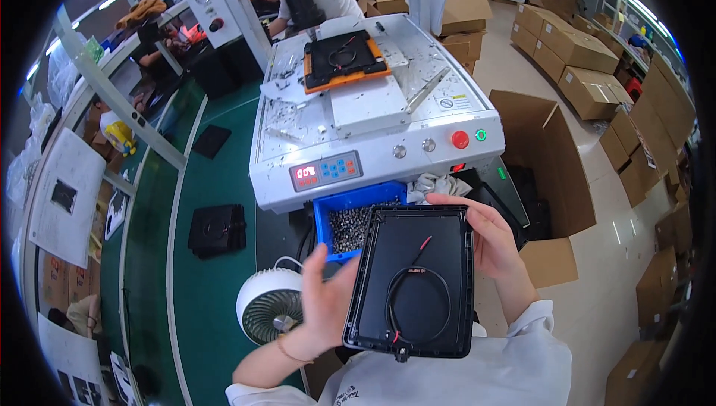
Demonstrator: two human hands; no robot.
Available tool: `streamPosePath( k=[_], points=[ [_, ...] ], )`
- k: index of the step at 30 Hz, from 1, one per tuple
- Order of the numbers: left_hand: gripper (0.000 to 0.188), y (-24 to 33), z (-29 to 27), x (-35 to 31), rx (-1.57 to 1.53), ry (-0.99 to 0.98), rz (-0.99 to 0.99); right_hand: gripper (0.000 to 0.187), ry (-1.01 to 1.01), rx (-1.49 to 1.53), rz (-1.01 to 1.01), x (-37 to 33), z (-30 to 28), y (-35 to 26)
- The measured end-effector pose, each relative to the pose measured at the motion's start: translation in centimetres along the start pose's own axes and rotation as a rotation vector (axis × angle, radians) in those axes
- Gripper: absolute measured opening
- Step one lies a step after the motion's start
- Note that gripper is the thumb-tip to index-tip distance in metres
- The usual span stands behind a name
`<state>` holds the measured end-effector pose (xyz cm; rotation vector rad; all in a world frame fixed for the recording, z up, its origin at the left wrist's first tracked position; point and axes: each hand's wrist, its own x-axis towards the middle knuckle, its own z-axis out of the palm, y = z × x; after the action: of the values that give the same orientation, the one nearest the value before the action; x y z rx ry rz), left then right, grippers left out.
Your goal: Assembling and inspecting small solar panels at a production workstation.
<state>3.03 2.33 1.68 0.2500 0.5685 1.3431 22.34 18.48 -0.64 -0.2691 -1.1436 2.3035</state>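
My right hand (494,240) grips the upper right edge of a rectangular black plastic housing (373,316), holding it tilted in front of my body. A thin black cable (450,309) lies coiled inside it, with reddish ends. Just off the housing's left edge is my left hand (326,305), slightly blurred, its fingers apart and partly behind the edge. Beyond the housing, a blue bin (322,219) holds many small metal screws (349,230). On the white machine ahead, another black housing with a coiled cable (339,54) sits in an orange-edged fixture (350,77).
The white machine (388,156) has a keypad display and a red button (459,139). A white fan (272,305) stands left of my body. Stacked black housings (216,230) lie on the green conveyor (212,301). An open carton (552,160) stands right. Other people work beyond.
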Motion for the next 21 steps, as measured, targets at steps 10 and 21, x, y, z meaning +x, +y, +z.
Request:
streamPosePath(
  k=[10, 21],
  points=[
    [0.102, -4.8, -1.8, 1.8, -0.467, -0.366, -0.168, 0.034, -0.133, -1.19, -0.433, 0.7, 0.8, -1.9],
    [0.112, -5.9, -1.9, 1.6, -0.374, -0.108, -0.273, 0.01, -0.707, -1.563, -0.465, 3.6, 1.4, -1.7]
  ],
)
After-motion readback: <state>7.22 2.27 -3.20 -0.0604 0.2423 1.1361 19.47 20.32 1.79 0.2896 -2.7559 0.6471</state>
